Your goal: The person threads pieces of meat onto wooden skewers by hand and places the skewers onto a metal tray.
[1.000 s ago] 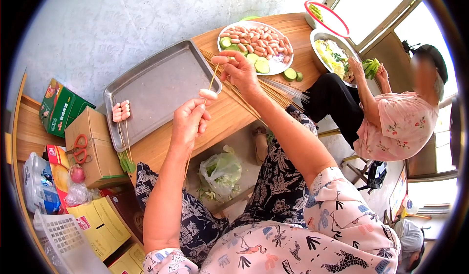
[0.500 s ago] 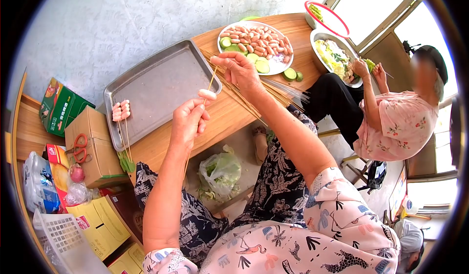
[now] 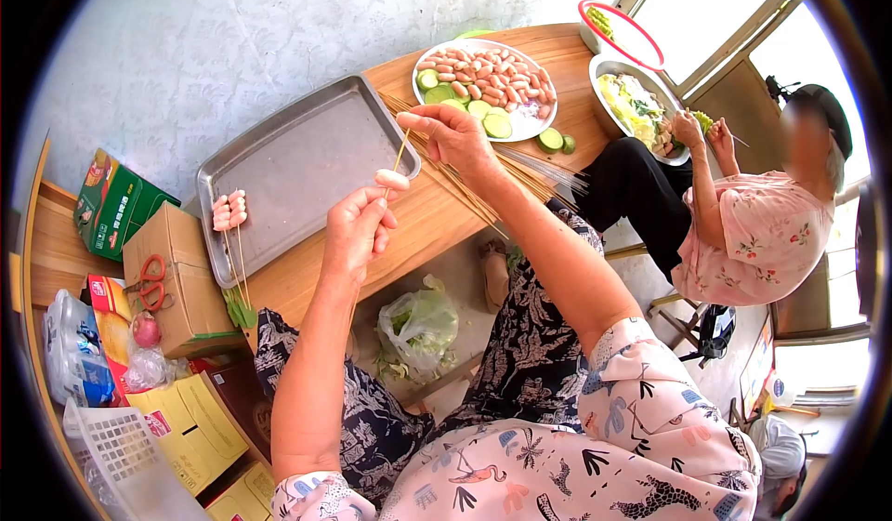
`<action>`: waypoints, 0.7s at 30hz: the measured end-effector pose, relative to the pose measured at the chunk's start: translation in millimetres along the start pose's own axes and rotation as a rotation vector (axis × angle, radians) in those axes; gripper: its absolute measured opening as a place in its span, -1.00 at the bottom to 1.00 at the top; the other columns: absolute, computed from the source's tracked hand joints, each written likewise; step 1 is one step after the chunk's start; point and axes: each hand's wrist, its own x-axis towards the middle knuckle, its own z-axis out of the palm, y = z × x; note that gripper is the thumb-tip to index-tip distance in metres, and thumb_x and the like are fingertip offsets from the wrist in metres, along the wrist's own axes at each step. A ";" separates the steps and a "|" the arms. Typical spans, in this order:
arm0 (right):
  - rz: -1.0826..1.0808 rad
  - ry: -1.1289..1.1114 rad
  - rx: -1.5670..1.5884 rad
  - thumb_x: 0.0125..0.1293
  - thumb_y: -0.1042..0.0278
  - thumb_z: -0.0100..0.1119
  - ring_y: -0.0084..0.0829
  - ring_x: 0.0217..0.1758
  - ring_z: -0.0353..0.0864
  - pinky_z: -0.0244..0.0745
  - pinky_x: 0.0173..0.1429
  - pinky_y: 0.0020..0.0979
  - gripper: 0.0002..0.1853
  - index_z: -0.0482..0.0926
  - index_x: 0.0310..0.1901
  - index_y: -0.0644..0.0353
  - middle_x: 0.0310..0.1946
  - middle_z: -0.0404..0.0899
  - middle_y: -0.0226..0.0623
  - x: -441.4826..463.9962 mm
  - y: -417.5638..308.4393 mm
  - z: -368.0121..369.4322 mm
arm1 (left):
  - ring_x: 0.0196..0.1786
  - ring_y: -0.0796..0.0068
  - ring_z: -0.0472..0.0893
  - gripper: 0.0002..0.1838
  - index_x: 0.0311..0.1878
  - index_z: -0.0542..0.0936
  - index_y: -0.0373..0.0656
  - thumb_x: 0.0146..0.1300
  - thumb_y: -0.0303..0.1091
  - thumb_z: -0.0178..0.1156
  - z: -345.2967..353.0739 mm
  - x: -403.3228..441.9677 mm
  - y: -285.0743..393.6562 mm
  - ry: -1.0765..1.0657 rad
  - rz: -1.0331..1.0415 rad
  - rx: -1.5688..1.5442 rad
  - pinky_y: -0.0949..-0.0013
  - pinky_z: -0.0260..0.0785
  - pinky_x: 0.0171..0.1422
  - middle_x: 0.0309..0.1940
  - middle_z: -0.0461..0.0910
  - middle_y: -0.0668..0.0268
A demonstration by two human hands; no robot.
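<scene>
A small pink sausage (image 3: 392, 180) sits crosswise on a thin bamboo skewer (image 3: 401, 152). My left hand (image 3: 356, 228) is closed round the skewer just below the sausage, fingertips against it. At the skewer's upper end, my right hand (image 3: 455, 145) pinches with thumb and fingertips. Behind my hands lies a grey metal tray (image 3: 297, 149), with finished sausage skewers (image 3: 229, 211) at its left end. Beyond my right hand stands a white plate (image 3: 526, 131) of small sausages (image 3: 488, 75) and cucumber slices (image 3: 497, 126). Loose skewers (image 3: 465, 191) lie under my right wrist.
Another person (image 3: 753, 233) sits at the right, hands over a metal bowl (image 3: 599, 75) of vegetables. Cucumber pieces (image 3: 550, 140) lie beside the plate. A cardboard box (image 3: 177, 279) with red-handled scissors (image 3: 153, 282) stands left. A plastic bag (image 3: 418, 330) of greens is below the table edge.
Almost nothing differs. My right fingertips have shifted very slightly at the skewer's upper end, and the sausage stays in the same place by my left hand.
</scene>
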 end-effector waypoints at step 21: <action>0.123 -0.047 0.252 0.29 0.33 0.21 -0.74 -0.58 0.23 0.14 -0.50 -0.68 -0.80 0.58 -0.15 0.27 -0.36 0.63 -0.48 0.2 0.5 -8.4 | -0.71 0.75 0.29 -0.81 -0.09 0.58 -0.22 0.35 -0.45 0.00 1.9 -0.1 -2.0 0.009 -0.025 -0.005 0.67 -0.03 -0.71 -0.53 0.48 0.39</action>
